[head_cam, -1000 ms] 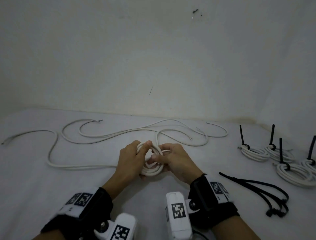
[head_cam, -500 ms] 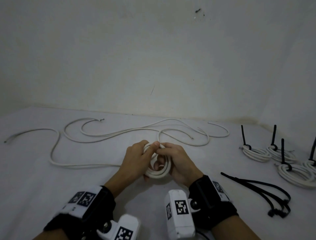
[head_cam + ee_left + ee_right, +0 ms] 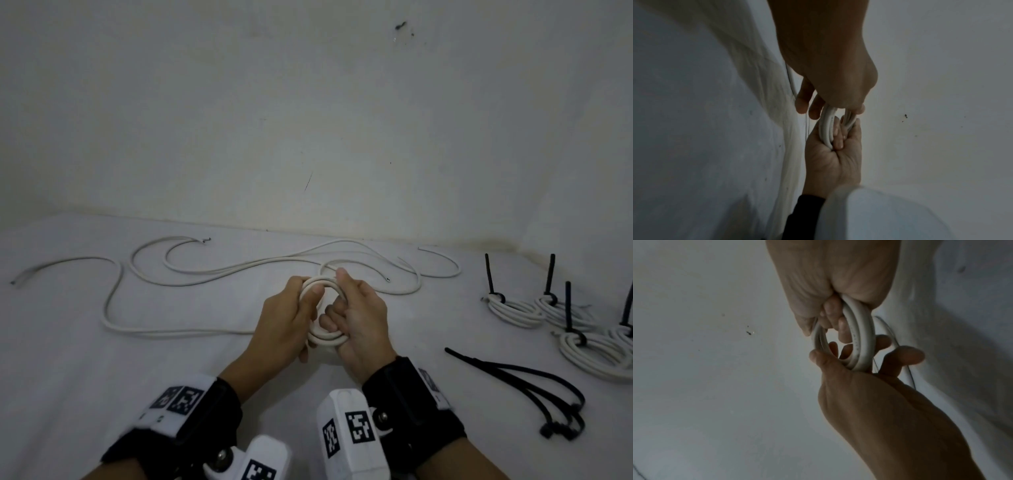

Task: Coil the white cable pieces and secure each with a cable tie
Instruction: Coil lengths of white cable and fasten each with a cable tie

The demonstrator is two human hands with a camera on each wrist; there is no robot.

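Observation:
A white cable coil of a few turns is held upright between both hands just above the white table. My left hand grips its left side, thumb over the top turns. My right hand grips the right side, fingers curled through the ring and thumb at the far rim. The left wrist view shows the coil in the right hand below my left hand. In the right wrist view, the coil hangs between right hand and left hand. The cable's loose tail trails left.
More loose white cable pieces lie behind the hands. Several coils tied with black ties sit at the right, near the wall. A bundle of loose black cable ties lies to the right of my right wrist.
My right hand has shifted from pinching the coil's near right side to gripping it with the thumb at the far rim. The ring now stands more open between the hands.

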